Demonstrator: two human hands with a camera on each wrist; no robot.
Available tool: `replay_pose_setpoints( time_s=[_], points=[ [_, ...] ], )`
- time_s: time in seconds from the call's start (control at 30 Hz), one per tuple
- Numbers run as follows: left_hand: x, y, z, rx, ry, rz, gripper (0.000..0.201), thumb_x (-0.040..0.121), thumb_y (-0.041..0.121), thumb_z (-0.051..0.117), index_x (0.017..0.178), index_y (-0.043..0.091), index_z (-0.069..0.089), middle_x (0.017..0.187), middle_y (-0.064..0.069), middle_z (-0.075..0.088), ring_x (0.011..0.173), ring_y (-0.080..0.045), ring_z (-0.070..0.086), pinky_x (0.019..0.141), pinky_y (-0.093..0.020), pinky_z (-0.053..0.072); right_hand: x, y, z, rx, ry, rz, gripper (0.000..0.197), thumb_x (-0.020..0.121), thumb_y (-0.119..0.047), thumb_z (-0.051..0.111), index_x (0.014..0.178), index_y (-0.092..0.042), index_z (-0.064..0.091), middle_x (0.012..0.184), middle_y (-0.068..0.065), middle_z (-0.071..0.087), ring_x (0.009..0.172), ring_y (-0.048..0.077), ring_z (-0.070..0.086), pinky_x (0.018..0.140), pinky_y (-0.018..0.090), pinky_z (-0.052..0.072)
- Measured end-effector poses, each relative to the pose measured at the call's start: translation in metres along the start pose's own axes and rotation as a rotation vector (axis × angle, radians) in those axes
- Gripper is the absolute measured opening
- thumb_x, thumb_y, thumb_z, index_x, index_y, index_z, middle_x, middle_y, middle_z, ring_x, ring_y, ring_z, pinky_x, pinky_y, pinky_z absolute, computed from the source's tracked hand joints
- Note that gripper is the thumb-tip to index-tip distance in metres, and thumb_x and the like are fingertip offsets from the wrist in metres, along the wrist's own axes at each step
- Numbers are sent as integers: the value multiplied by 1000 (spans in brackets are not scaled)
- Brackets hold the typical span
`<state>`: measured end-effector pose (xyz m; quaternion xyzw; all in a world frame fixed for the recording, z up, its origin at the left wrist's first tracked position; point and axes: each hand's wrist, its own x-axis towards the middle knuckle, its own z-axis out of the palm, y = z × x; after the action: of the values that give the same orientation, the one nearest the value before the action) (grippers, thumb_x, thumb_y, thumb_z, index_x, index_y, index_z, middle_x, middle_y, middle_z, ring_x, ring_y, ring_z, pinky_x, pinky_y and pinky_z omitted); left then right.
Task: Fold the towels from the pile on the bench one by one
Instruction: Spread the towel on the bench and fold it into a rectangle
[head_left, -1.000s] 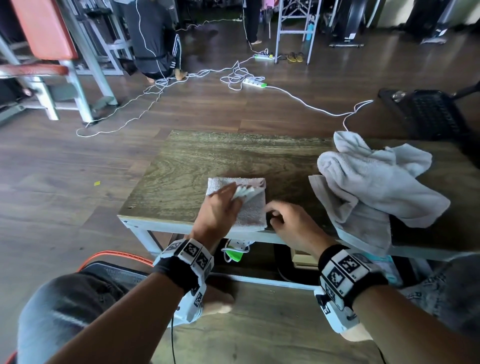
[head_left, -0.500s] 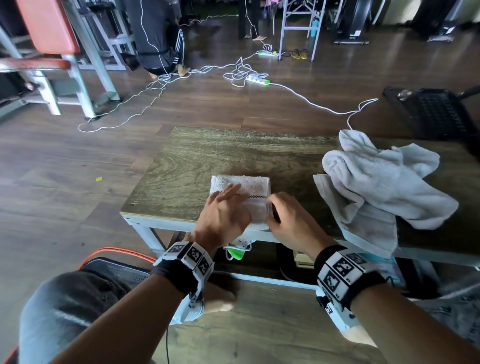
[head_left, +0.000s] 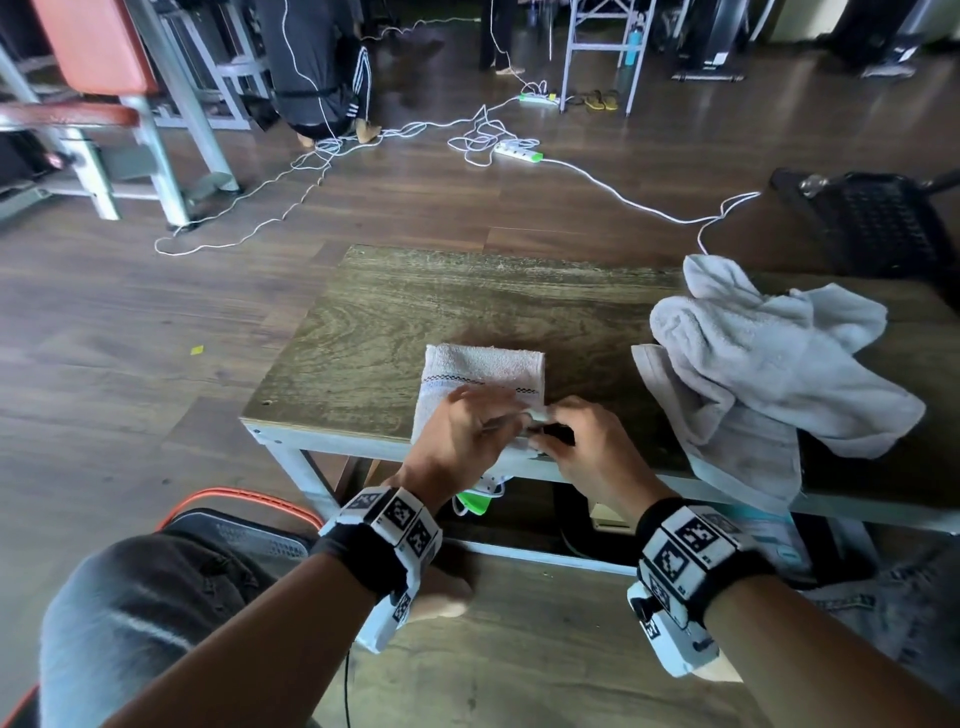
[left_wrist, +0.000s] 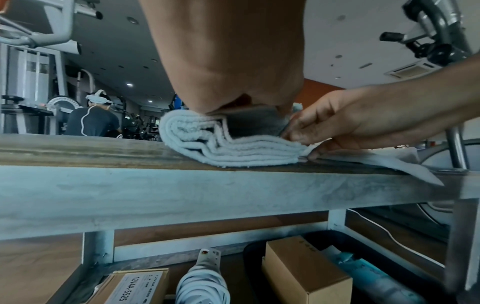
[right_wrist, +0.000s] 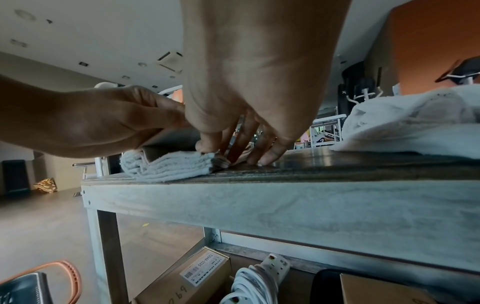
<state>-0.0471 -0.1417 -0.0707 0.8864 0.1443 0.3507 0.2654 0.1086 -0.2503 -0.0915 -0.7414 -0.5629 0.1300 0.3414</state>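
- On the wooden bench, near its front edge, lies a small folded towel. It is white, with a thin dark dotted line across it.
- From the side, the folded towel looks like a flat stack of many soft layers, with the round fold at its left end.
- Both hands are at the 6 o'clock side of the folded towel, close to the person.
- The left hand lies on top of the towel. Its fingers are stretched out flat and point toward 1 o'clock. The palm presses down on the cloth. It does not grab anything.
- The right hand is at the towel's near right corner, at about 4 o'clock from the towel's middle.
- Its fingers are bent down. The thumb and fingers pinch the edge of the layers at that corner, and some fingertips touch the bench top just beside the towel.
- The two hands almost touch each other over that corner.
- At 3 o'clock from the folded towel, well apart from it, sits the pile of towels. It is grey-white and crumpled. One part hangs over the front edge of the bench.
- Under the bench are cardboard boxes and a coiled white power strip.
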Motion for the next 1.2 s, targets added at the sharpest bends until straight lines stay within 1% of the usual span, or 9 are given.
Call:
replay_pose_setpoints(
  time_s=[0.1, 0.3, 0.47, 0.67, 0.8, 0.9, 1.0, 1.07, 1.2],
  points=[
    [-5, -5, 9, 69, -118, 78, 20, 91, 24, 65, 107, 17, 76, 115, -1, 71, 105, -16, 64, 93, -31, 46, 0, -2, -2, -4, 12, 23, 20, 85, -26, 77, 102, -16, 73, 99, -4, 69, 97, 20, 64, 86, 35, 50],
    [-17, -24, 15, 195, -267, -63, 36, 94, 48, 50, 126, 38, 64, 144, 4, 53, 138, -19, 42, 116, -42, 27, -6, -6, -9, 55, -25, -18, 33, 83, -17, 75, 107, -33, 59, 99, -15, 68, 99, 5, 63, 88, 29, 51],
    [-5, -23, 6, 80, -156, -38, 28, 96, 26, 51, 114, 21, 72, 129, 8, 63, 126, -14, 54, 108, -34, 41, -4, -6, -9, -36, 30, 3, 10, 87, -19, 73, 84, -17, 64, 82, -6, 66, 78, 11, 61, 72, 36, 52],
    [-7, -23, 5, 478, -229, -166, 42, 95, 45, 42, 132, 27, 48, 146, -2, 46, 141, -23, 34, 114, -45, 29, 1, -27, -21, -179, -45, 155, 10, 80, -13, 58, 78, -23, 60, 86, -10, 62, 79, 11, 60, 68, 32, 52],
    [-5, -23, 10, 512, -319, -295, 69, 84, 63, 23, 144, 31, 38, 157, -1, 32, 148, -21, 20, 119, -43, 21, 22, -51, -8, -256, 101, 83, 20, 84, -19, 55, 104, -21, 57, 108, -6, 57, 100, 14, 54, 81, 32, 49],
    [0, -21, 8, 450, -266, -317, 68, 78, 56, 29, 138, 31, 47, 151, 3, 40, 143, -17, 29, 116, -41, 26, 45, -51, 18, -198, 7, 17, 38, 94, -27, 47, 129, -14, 53, 134, 4, 56, 127, 22, 50, 105, 42, 44],
    [9, -21, -6, 217, -185, -350, 61, 71, 44, 47, 127, 22, 60, 130, 5, 58, 122, -17, 51, 103, -42, 42, 51, -35, 36, -192, -99, 89, 58, 101, -44, 28, 151, -14, 35, 160, 5, 31, 150, 22, 25, 120, 49, 25],
    [15, -27, -15, 87, -88, -378, 60, 67, 33, 39, 118, 12, 62, 115, -2, 64, 107, -21, 55, 94, -41, 47, 46, -25, 42, -269, -165, 118, 60, 103, -44, 22, 158, -21, 17, 168, -5, 7, 154, 11, 1, 124, 52, 3],
    [16, -36, -9, 299, -141, -471, 60, 85, 35, 37, 142, 15, 44, 149, -2, 42, 140, -22, 31, 111, -49, 29, 41, -23, 45, -339, -153, 108, 63, 102, -47, 16, 159, -24, 6, 168, -8, -5, 153, 7, -11, 121, 52, -9]
  ],
)
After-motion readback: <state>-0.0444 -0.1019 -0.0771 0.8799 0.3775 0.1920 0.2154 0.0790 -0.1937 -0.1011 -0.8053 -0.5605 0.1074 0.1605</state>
